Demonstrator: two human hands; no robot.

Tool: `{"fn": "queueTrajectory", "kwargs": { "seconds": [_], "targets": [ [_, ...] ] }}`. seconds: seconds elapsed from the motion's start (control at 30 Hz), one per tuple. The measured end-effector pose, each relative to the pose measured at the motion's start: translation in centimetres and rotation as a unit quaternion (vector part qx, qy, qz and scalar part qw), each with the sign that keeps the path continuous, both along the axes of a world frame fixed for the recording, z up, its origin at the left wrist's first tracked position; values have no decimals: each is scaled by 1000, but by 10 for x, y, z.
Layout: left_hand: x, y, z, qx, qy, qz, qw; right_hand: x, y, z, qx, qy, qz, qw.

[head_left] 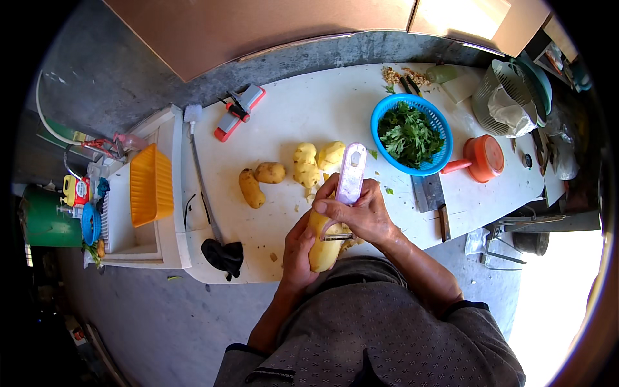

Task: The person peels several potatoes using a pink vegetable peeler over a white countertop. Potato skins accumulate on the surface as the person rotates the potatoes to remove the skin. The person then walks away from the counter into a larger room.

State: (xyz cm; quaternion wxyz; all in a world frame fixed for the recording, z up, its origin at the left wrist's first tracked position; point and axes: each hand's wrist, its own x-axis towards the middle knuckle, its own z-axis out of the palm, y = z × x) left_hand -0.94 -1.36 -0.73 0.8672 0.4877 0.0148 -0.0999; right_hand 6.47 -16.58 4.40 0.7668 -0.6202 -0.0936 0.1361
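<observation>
My left hand is wrapped round a long, mostly peeled potato held close to my body over the table's near edge. In my right hand is a vegetable peeler with a pale purple handle; its blade lies against the potato. Just beyond my hands, two peeled potatoes, one knobbly and one rounder, sit on the white table. Two unpeeled brown potatoes lie to their left. Peelings are partly hidden under my hands.
Right of my hands stand a blue basket of leafy greens, a cleaver with a wooden handle and a red-orange dipper. Far left on the table are a sharpening stone and a black cloth. A sink holds a yellow basket.
</observation>
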Motion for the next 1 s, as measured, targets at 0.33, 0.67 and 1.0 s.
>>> {"fn": "queueTrajectory", "kwargs": {
  "seconds": [0.33, 0.67, 1.0],
  "targets": [
    [-4, 5, 1, -20, 3, -13, 1000, 3, 2, -8, -11, -21, -38, 999],
    [-6, 12, 4, -41, 42, -80, 995, 18, -10, 18, -103, -177, 31, 978],
    [-5, 13, 5, -80, 42, -95, 991, 25, -15, 21, -14, -53, -163, 985]
  ]
}}
